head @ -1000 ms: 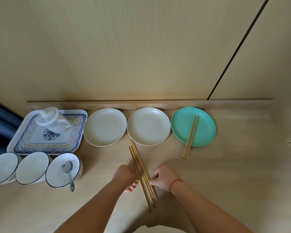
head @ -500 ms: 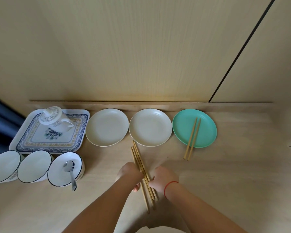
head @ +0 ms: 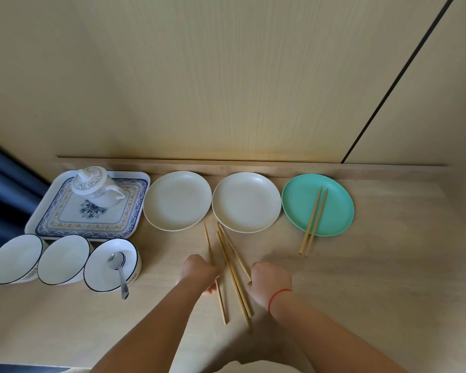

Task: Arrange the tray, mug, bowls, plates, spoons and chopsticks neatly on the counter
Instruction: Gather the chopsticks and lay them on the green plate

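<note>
Several loose wooden chopsticks (head: 230, 267) lie fanned on the counter below the two cream plates (head: 177, 200) (head: 246, 201). My left hand (head: 199, 271) grips one chopstick (head: 213, 265) at the left of the fan. My right hand (head: 271, 281) pinches the right-hand chopsticks. A green plate (head: 334, 200) carries a pair of chopsticks (head: 313, 222). A lidded mug (head: 96, 188) stands on the patterned tray (head: 65, 224). Three white bowls (head: 15, 258) (head: 63, 258) (head: 100, 273) sit in a row; the right one holds spoons (head: 119, 267).
The wooden wall panels and a low ledge (head: 253, 164) run behind the plates. The counter's front edge (head: 24, 364) lies close to my body. A dark blue curtain (head: 0, 189) hangs at the far left.
The bundle of chopsticks has been spread apart: my left hand pulled one chopstick to the left, and my right hand shifted right. The view moved slightly.
</note>
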